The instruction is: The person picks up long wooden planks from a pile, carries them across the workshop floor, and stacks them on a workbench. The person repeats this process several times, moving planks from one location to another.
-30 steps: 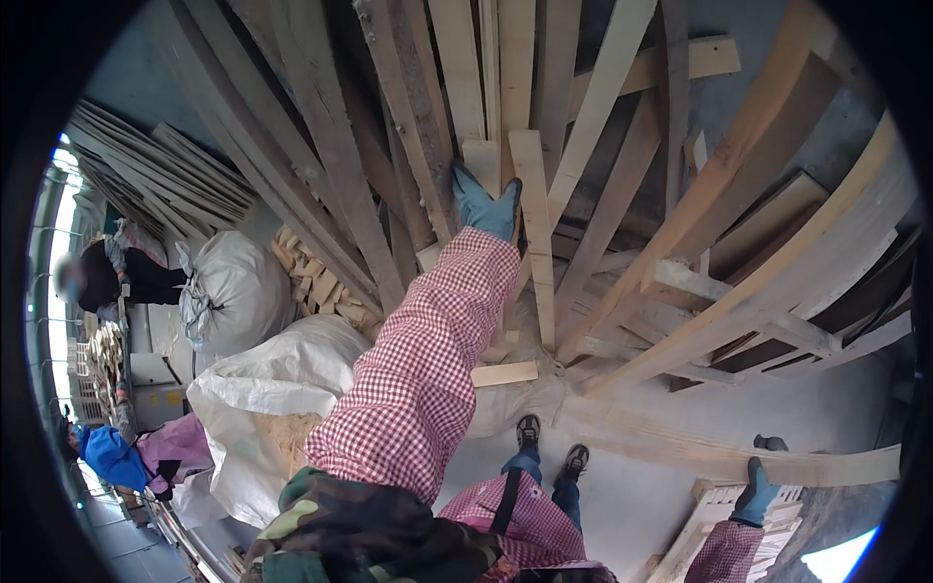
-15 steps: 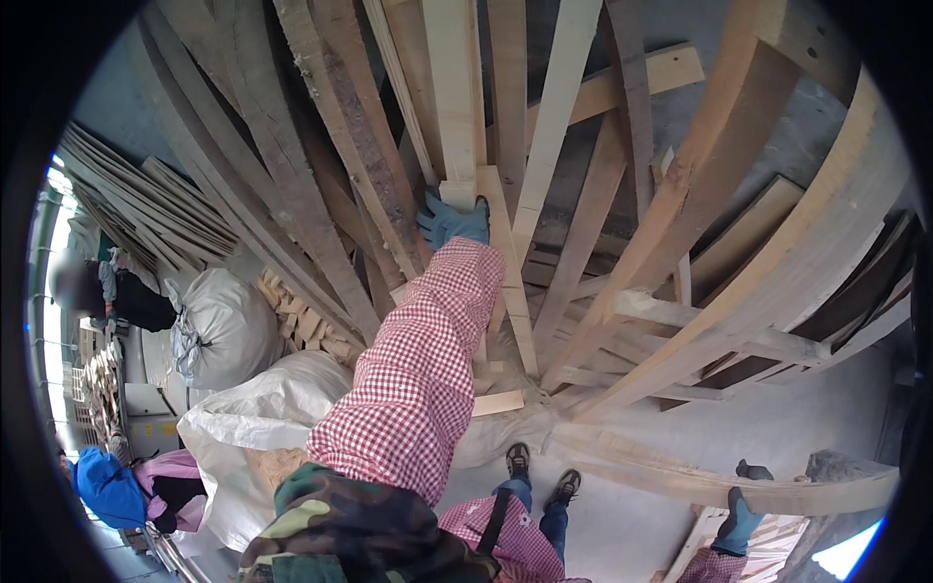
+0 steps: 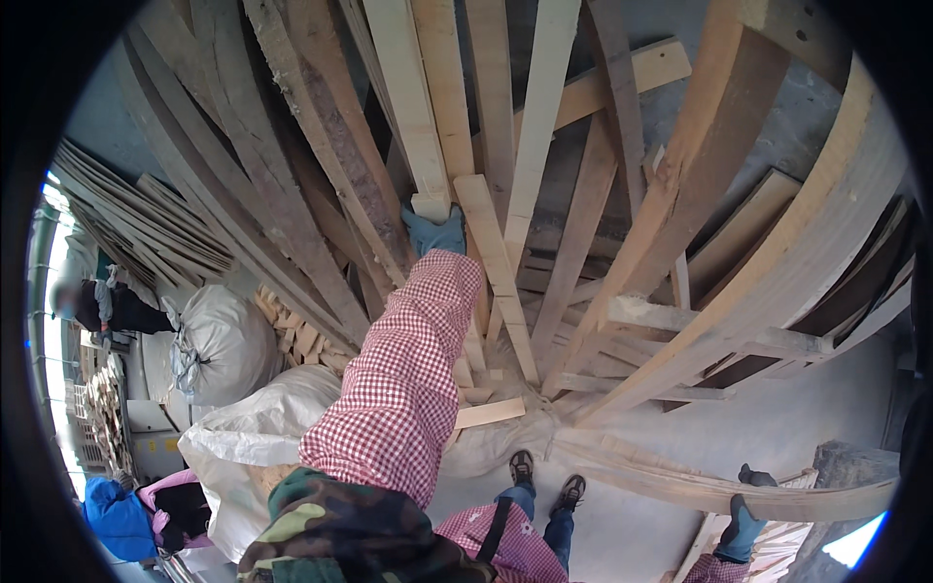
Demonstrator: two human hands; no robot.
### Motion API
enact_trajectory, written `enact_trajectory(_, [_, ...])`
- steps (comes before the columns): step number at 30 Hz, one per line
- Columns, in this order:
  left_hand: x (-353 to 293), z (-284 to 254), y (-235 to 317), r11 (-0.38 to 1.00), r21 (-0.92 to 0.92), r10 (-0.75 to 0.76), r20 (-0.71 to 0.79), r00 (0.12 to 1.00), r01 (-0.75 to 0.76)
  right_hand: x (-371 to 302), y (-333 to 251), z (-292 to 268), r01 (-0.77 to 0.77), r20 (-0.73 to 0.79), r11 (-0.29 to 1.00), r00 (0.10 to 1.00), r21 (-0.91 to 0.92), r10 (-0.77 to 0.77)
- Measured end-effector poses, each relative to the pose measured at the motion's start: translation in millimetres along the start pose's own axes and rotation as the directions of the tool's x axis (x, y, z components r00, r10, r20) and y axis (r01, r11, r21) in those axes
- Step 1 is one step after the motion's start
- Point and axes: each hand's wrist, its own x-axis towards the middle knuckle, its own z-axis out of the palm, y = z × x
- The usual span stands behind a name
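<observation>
My left hand [image 3: 436, 234], in a blue work glove, reaches forward and grips the lower end of a pale wooden plank [image 3: 413, 117]. That plank stands among several long upright timbers and its squared end sits in the palm; some fingers are hidden by it. A shorter narrow board [image 3: 498, 277] leans just right of this hand. Low on the right, my right hand [image 3: 742, 525], gloved in blue with dark fingertips, is closed around a long board [image 3: 671, 481] that appears curved. Its thumb shows on the near side, its fingertips over the far edge.
A thick timber [image 3: 671, 204] and a wooden frame [image 3: 763, 345] lean on the right. White sacks [image 3: 228, 340] and an open white bag [image 3: 267, 413] stand left. Offcuts [image 3: 301, 330] lie behind them. A person [image 3: 136, 301] is far left. A short wood piece [image 3: 489, 412] lies near my shoes.
My left hand has shifted slightly left and lower, and the plank's lower end has moved with it, away from the narrow leaning board. My right hand still holds its board.
</observation>
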Motion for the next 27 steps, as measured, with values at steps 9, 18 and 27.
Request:
enact_trajectory(9, [34, -4, -34, 0.962, -0.237, 0.191, 0.217, 0.957, -0.139, -3, 7, -4, -0.017, 0.020, 0.999, 1.000, 0.036, 0.017])
enact_trajectory(18, [3, -5, -17, 0.998, 0.059, 0.027, 0.012, 1.000, -0.028, -16, -22, 2, -0.133, -0.065, 0.991, 0.989, -0.012, 0.132])
enact_trajectory(27, [-13, -19, -6, 0.983, 0.016, 0.171, 0.256, 0.951, -0.181, -18, -24, 8, -0.155, -0.137, 0.987, 0.979, -0.042, 0.148])
